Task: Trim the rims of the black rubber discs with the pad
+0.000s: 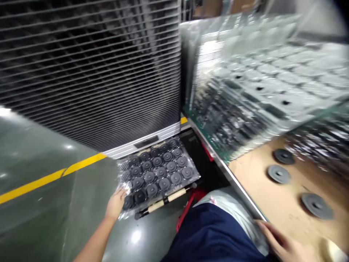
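At the lower left, my left hand (117,201) grips the left edge of a clear plastic tray (194,174) with its fingers closed. Rows of dark round disc-shaped parts (160,171) with raised centres sit in the tray's pockets. Beneath its near side shows a bar with pale rollers (176,195). My right hand (283,242), somewhat blurred, rests at the near edge of the workbench (256,178), its fingers apart with nothing seen in them. Loose grey discs, among them one flat disc (278,174), lie on the bench beyond that hand.
A tall stack of dark trays (109,72) rises behind the held tray. On the bench, at right, stands a pile of clear plastic trays (272,80), smeared by motion. A yellow line (51,177) crosses the green floor. Something red (188,207) stands beside my legs.
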Motion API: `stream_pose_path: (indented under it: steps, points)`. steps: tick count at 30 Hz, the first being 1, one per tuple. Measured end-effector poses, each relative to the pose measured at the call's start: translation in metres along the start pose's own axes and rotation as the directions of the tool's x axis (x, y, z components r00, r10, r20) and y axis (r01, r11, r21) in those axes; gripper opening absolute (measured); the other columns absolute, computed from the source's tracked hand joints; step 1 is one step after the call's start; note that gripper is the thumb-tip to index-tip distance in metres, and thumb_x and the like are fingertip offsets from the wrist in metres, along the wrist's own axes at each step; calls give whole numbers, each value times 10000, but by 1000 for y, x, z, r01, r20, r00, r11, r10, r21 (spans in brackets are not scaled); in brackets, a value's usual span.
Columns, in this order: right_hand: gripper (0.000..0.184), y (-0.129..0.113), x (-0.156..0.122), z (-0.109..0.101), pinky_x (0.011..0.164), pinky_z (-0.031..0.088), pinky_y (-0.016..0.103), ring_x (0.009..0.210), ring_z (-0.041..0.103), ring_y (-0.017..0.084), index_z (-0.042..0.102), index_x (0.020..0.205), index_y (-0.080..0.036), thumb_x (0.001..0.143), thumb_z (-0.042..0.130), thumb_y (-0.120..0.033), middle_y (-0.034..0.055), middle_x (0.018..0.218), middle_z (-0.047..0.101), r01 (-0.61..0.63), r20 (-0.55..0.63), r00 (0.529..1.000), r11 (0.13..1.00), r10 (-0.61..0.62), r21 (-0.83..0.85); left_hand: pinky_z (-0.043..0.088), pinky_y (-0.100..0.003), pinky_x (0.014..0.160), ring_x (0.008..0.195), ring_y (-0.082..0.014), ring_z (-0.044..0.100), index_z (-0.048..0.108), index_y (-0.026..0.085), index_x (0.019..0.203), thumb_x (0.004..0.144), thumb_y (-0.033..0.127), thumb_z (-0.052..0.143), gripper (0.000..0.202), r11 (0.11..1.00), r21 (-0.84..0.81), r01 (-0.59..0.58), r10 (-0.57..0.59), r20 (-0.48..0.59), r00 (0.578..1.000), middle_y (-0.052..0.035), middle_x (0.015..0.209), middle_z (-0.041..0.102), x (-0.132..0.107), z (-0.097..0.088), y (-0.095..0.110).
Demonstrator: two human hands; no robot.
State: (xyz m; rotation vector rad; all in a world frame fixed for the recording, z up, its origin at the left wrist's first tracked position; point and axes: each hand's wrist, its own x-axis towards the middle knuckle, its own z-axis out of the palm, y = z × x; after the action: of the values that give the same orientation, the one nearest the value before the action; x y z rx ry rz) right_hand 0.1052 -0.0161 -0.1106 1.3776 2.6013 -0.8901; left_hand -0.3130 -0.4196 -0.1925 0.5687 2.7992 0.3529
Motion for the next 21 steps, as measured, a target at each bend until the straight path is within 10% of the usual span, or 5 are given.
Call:
stream_pose_path:
  steps: [6,12,15,18,21]
  points:
    - [454,-35,-18,-41,641,565,264,745,725,205,740,956,-237,930,330,-429,28,882,759,83,-98,992,995,-77,54,600,-302,725,821,-199,725,694,260,910,904,416,396,337,819,-225,-527,515,-114,849,-39,908,767,26,24,146]
    - [386,-16,-62,-128,502,464,204,522,667,142,736,962,-212,945,366,-320,38,677,740,5,-348,936,992,-48,-124,565,-202,748,780,-148,731,691,356,1076,862,235,495,314,61,-556,-829,968,-168,185,16,921,780,-16,48,343]
    - [287,5,-92,-183,480,407,192,485,635,119,741,970,-225,901,472,-298,21,586,708,-131,-446,895,955,-2,-266,553,-225,770,833,-161,723,662,350,1137,855,177,512,364,-175,-663,-728,972,-235,-20,-10,941,777,-41,56,424]
    - [217,35,-125,-253,495,384,171,567,657,107,748,960,-253,854,585,-351,-3,629,721,-343,-550,829,870,102,-355,556,-237,751,764,-156,719,675,327,1114,822,143,563,364,-222,-737,-638,966,-257,-39,-21,943,773,-62,65,485]
    - [581,77,-155,-329,518,372,155,770,688,128,738,941,-79,860,403,-547,75,841,744,-573,-663,713,736,230,-360,569,-228,639,580,-119,674,674,249,1094,855,171,535,288,-104,-806,-582,978,-190,88,-48,924,764,-78,77,519]
